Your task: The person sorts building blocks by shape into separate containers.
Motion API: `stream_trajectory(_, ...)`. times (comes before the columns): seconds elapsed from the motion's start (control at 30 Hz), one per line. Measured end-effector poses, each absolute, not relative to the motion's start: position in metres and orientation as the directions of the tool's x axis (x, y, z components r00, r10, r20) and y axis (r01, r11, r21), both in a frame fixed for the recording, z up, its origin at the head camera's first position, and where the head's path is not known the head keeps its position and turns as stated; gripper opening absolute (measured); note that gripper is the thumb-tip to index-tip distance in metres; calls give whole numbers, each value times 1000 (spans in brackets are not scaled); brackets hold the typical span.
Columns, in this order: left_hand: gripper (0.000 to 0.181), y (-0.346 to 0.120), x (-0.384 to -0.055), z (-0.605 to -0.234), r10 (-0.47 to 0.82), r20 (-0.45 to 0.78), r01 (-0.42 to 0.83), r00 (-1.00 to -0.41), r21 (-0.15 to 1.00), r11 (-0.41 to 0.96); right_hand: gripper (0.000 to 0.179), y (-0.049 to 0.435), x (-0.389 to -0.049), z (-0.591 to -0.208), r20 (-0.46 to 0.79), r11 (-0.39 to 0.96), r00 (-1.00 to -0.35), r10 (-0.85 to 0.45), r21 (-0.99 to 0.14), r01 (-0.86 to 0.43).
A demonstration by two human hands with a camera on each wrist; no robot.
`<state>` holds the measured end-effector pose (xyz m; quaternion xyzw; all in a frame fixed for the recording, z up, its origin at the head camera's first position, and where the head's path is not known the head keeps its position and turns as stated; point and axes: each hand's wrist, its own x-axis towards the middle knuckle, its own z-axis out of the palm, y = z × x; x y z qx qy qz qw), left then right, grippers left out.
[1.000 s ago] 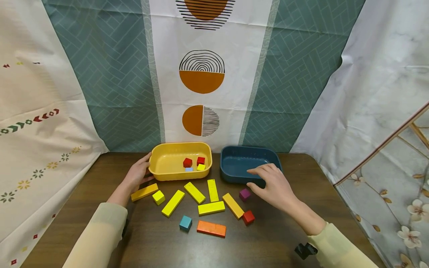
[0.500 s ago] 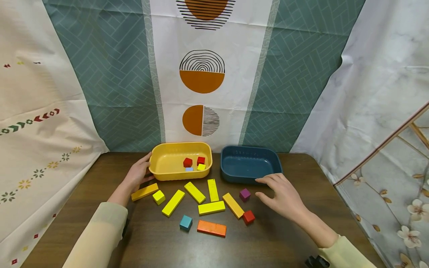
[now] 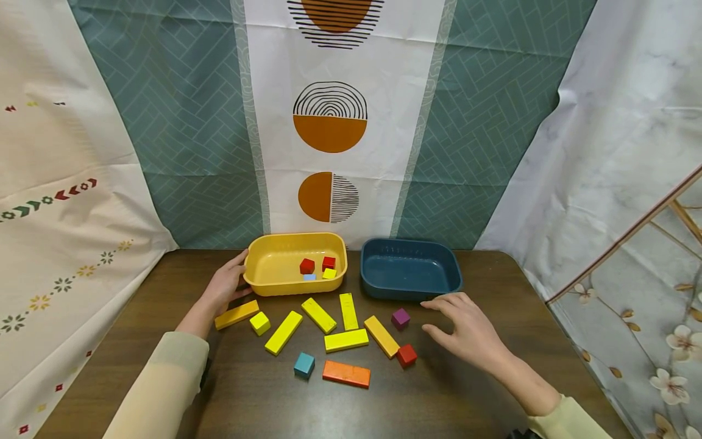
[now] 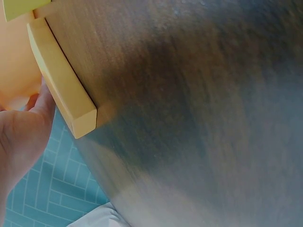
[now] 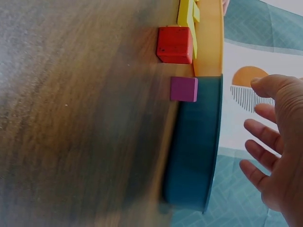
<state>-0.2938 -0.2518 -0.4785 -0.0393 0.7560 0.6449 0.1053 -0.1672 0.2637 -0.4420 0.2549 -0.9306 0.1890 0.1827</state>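
Observation:
My left hand [image 3: 226, 283] holds the left end of a yellow plastic bin [image 3: 263, 286], its fingers at the back corner and thumb at the front. Two red cubes [image 3: 307, 266], a yellow cube [image 3: 329, 274] and a light blue block [image 3: 309, 277] lie in that bin. Holding nothing, my right hand [image 3: 466, 332] hovers with spread fingers right of a purple cube [image 3: 400, 319], in front of a dark blue bin [image 3: 411, 292]. A red cube [image 3: 406, 355] sits nearby, against the end of an amber plank block [image 3: 381, 336].
Several yellow plank blocks [image 3: 347, 341] lie before the bins on the dark wooden table [image 3: 247, 396]. Nearer me are a teal cube [image 3: 304, 364] and an orange plank block [image 3: 347, 374]. Another amber plank block [image 4: 66, 80] and a yellow cube [image 3: 260, 323] lie near my left hand.
My right hand has drawn back from over the dark blue bin's front rim, toward me and to the right. My left hand and the blocks have stayed in place.

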Motion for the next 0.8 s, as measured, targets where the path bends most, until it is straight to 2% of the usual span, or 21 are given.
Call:
stream_trajectory(0.43, 58, -253, -297, -481, 76, -216, -202, -973, 967, 155, 46, 265, -162, -449, 358, 804, -833, -422, -276, -526)
stream_trajectory(0.8, 59, -251, -295, -476, 80, -230, -218, -970, 966, 140, 45, 265, -159, -454, 339, 790, -825, -453, -277, -548)
